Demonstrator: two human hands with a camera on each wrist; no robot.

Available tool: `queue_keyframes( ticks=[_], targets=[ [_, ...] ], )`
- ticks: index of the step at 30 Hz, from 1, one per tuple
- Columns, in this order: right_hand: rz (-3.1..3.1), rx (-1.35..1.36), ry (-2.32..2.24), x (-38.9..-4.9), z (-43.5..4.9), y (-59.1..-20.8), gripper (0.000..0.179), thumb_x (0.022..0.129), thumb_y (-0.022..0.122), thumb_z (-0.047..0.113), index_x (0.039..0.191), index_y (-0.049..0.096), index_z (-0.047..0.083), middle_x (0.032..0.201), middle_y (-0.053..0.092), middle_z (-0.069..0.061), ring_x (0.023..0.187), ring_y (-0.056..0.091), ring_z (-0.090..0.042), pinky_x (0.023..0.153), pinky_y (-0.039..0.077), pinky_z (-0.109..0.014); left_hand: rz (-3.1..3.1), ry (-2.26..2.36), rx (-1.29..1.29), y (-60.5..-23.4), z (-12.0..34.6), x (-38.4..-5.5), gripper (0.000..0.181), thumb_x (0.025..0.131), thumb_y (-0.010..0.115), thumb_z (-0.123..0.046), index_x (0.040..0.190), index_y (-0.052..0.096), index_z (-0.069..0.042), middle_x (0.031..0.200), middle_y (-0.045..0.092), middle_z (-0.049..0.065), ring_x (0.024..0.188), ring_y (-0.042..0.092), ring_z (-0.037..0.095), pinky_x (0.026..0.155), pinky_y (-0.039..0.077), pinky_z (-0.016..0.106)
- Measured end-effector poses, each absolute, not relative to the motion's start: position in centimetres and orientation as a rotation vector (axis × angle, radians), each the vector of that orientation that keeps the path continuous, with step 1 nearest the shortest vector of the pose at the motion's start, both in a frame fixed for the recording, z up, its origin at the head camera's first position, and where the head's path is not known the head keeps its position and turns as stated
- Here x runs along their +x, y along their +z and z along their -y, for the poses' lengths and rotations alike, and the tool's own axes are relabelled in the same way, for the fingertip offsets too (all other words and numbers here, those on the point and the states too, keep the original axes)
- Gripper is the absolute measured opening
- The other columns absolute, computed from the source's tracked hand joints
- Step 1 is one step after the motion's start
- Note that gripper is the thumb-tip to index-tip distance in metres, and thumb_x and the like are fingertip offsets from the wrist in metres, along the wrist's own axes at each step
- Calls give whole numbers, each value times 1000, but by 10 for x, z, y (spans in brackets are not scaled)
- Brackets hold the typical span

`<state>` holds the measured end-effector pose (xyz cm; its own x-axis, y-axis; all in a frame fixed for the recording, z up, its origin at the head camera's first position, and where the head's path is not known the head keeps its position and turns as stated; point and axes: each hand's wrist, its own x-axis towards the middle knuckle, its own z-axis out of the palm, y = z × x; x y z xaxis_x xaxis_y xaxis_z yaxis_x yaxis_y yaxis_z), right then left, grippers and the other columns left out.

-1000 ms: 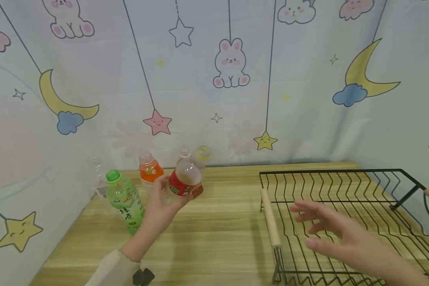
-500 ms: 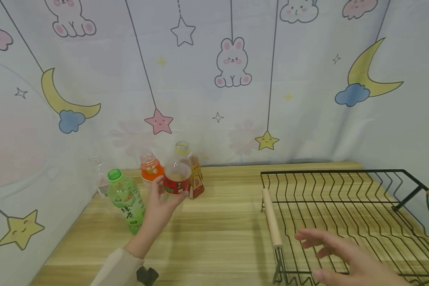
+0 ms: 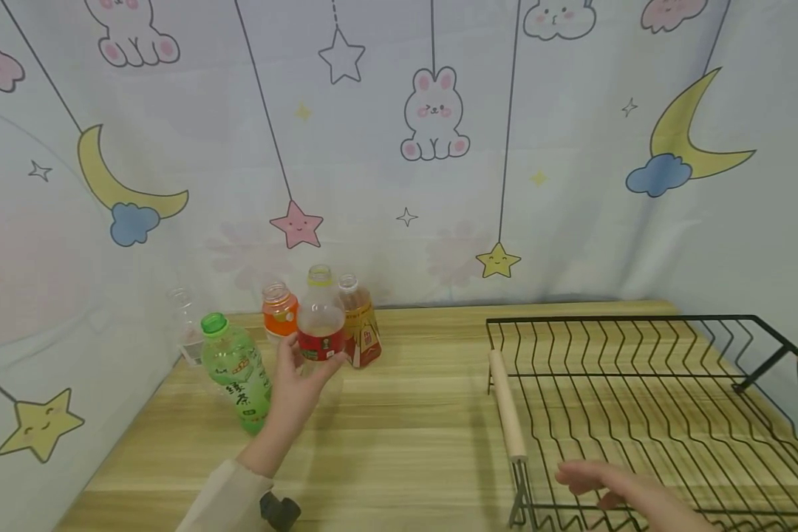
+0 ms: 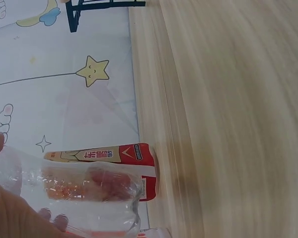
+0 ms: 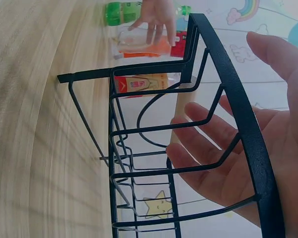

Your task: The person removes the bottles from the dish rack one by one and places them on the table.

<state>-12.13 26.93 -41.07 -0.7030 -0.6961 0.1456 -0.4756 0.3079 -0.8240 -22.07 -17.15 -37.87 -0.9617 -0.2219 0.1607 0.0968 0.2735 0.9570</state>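
Note:
My left hand (image 3: 299,384) grips a clear plastic bottle (image 3: 321,314) around its red label, thumb on the right side. The bottle has a yellow ring at its neck and no cap, and stands nearly upright. Whether its base touches the tabletop I cannot tell. Just right of it stands a bottle with a red and yellow label (image 3: 364,332), partly hidden behind it; the left wrist view also shows this labelled bottle (image 4: 139,154). My right hand (image 3: 618,488) holds nothing, its fingers relaxed beside the black wire rack (image 5: 233,94).
A green tea bottle (image 3: 236,377), an orange-labelled bottle (image 3: 280,318) and a clear bottle (image 3: 188,336) stand at the left. The wire rack, with wooden handles (image 3: 507,406), takes up the right of the wooden table (image 3: 412,428). A patterned curtain (image 3: 372,162) hangs behind.
My left hand has shifted the clear bottle slightly left and turned it from tilted to nearly upright, uncovering the red and yellow bottle. My right hand has moved down toward the frame's lower edge.

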Motion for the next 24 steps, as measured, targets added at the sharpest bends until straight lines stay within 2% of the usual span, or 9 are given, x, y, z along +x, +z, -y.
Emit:
queue_keyframes(
  ticks=[2, 6, 15, 24],
  targets=[
    [-2367, -1056, -1310, -121, -269, -410, 68, 87, 66, 1, 145, 38, 21, 137, 49, 15, 115, 53, -2, 79, 51, -25, 2277, -1753, 134, -380, 172, -222, 78, 85, 75, -30, 143, 27, -9, 142, 40, 16, 131, 36, 33, 107, 27, 59],
    [-2413, -1104, -1269, -120, -268, -411, 67, 86, 69, 5, 145, 40, 18, 136, 53, 9, 111, 56, -5, 78, 52, -27, 2261, -1775, 163, -383, 172, -222, 77, 86, 74, -27, 143, 25, -8, 140, 40, 17, 130, 37, 33, 105, 29, 57],
    [-2303, -1153, -1231, -128, -268, -420, 65, 88, 66, 3, 146, 39, 16, 126, 62, -10, 107, 60, -5, 72, 53, -25, 2257, -1817, 206, -392, 173, -225, 79, 86, 74, -31, 143, 24, -11, 146, 36, 16, 134, 33, 35, 111, 21, 59],
    [-2278, -1148, -1250, -123, -261, -412, 64, 90, 64, 4, 144, 41, 28, 116, 67, 0, 95, 60, -2, 65, 52, -24, 2233, -1832, 257, -400, 173, -227, 79, 85, 74, -30, 142, 23, -9, 146, 35, 16, 133, 33, 36, 112, 21, 57]
  ],
)
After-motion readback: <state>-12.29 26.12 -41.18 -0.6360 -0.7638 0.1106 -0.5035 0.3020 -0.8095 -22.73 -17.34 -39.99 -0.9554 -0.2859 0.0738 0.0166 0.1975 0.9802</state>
